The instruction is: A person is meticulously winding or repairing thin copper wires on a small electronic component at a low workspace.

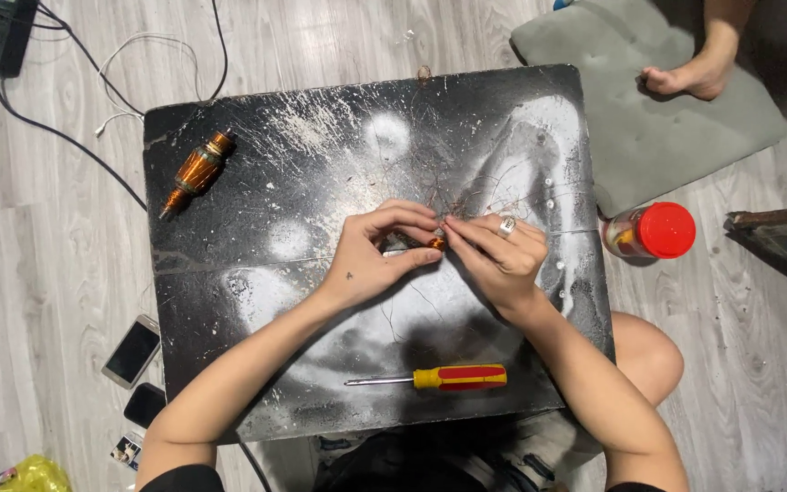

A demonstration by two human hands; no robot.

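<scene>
Red-capped jar stands right of black board.

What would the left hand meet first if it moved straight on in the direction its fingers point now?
The left hand points right, toward the right hand. It would first press the small copper part in both hands' grip, then the right fingertips.

Both forearms angle inward, the left hand and right hand meeting with fingers pinched together.
</scene>
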